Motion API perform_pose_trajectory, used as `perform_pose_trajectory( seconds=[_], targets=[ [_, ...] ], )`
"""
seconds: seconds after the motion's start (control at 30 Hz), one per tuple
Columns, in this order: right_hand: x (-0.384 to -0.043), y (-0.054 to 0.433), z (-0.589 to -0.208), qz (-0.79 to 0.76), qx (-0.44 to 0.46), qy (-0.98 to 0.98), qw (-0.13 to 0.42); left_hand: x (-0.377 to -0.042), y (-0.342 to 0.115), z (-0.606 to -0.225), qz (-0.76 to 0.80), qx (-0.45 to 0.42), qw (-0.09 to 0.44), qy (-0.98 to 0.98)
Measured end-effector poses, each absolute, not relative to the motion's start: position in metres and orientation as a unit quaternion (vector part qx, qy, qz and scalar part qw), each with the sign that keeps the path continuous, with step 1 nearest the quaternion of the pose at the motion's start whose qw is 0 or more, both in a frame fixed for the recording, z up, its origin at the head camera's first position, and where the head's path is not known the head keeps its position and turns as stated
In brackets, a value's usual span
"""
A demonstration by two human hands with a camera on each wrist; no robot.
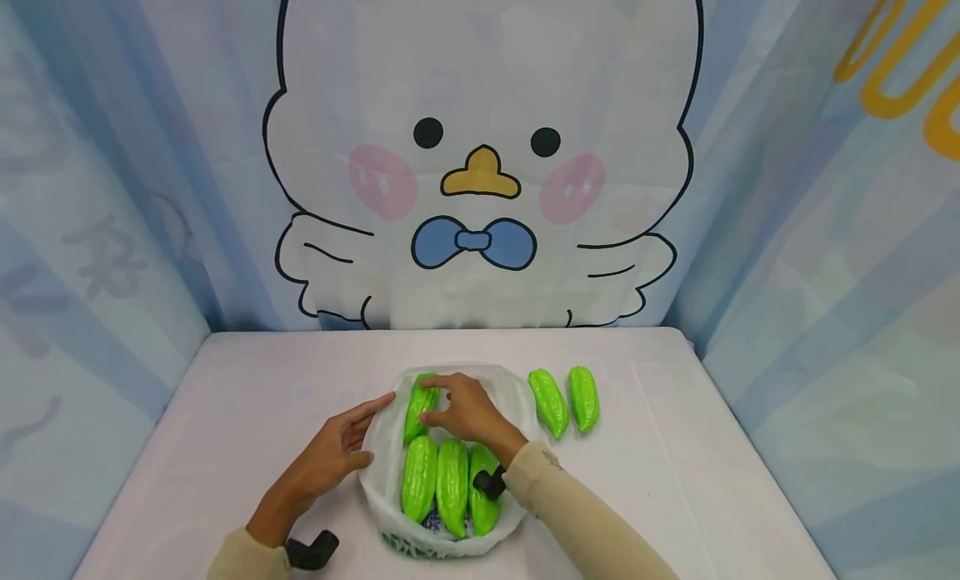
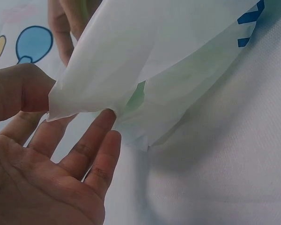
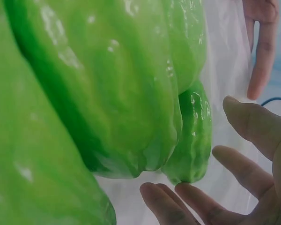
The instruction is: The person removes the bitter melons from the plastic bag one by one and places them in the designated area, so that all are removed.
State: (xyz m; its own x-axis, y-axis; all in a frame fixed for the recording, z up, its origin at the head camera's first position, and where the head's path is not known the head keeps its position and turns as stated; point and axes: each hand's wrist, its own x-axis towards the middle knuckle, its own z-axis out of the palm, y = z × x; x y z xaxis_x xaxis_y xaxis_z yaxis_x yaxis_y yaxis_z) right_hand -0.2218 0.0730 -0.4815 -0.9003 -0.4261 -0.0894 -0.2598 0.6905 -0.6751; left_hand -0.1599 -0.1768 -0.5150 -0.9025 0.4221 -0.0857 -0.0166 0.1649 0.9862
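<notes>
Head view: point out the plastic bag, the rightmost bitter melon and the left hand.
Plastic bag [image 1: 468, 547]: head view, near side wall.
Rightmost bitter melon [image 1: 583, 401]: head view, middle of its body.
Left hand [image 1: 328, 455]: head view, back of the hand.

My right hand [image 1: 467, 409] partly masks the upper gourd [image 1: 416, 417]; wrist mount [image 1: 490, 484] hides some of the bag's [image 1: 380, 480] rightmost gourd [image 1: 484, 518]. Inner print [image 1: 432, 522] mostly covered, unreadable. Yellow lettering [image 1: 887, 107] clipped, head view's right edge.
</notes>
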Motion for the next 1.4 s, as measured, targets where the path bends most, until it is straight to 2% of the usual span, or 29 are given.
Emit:
perform_pose_trajectory(
  seconds=[0.2,0.73,1.4],
  targets=[
    [-0.224,0.069,-0.483,-0.33,-0.188,0.918,0.116,-0.16,-0.176,-0.515,0.631,0.138,0.174,0.743],
    [-0.225,0.047,-0.494,-0.338,-0.153,0.927,0.064,-0.16,-0.178,-0.516,0.634,0.155,0.171,0.738],
    [-0.218,0.064,-0.481,-0.42,-0.126,0.893,0.103,-0.159,-0.179,-0.513,0.635,0.136,0.182,0.738]
  ],
)
